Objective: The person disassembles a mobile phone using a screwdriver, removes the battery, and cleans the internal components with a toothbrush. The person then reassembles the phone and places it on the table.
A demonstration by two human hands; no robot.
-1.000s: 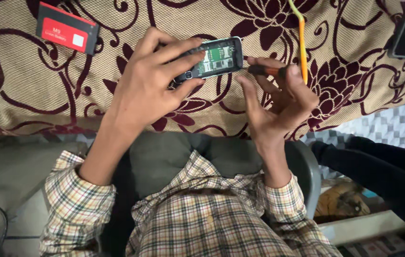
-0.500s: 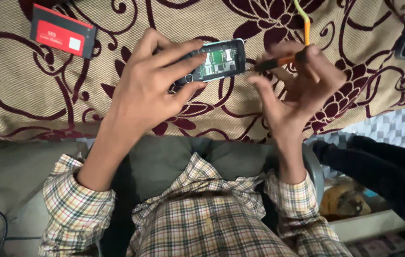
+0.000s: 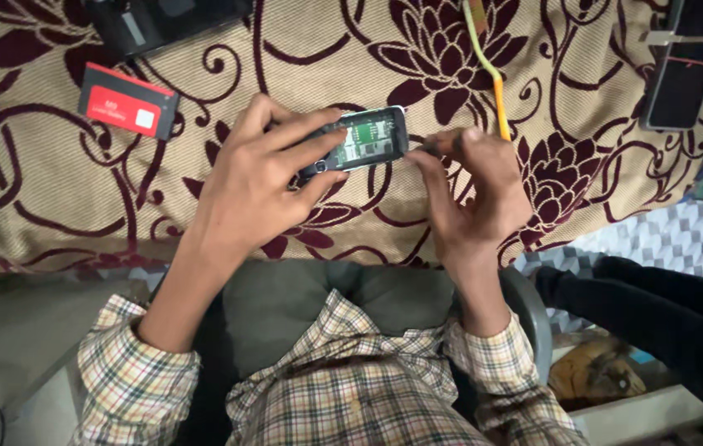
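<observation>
— Left hand [image 3: 265,177]?
— Clamped on the phone [image 3: 361,139], fingers curled over its left end, thumb underneath. Held just above the cloth [image 3: 62,206], back cover off, green board exposed.

— Right hand [image 3: 471,194]?
— Pinched shut on a thin tool [image 3: 427,149], fingertips bunched together. Tool tip set at the phone's right edge; touching or just short, could not tell.

— Hands together or apart?
— Close, on either side of the phone, not touching each other.

— Around them?
— Red and black battery [image 3: 128,101] lying flat on the cloth, up and left of the left hand, well apart. Yellow-orange cable [image 3: 492,74] running down the cloth just above the right hand. Dark device [image 3: 686,62] at the far right edge. Another dark device [image 3: 157,21] at the top, partly cut off.
</observation>
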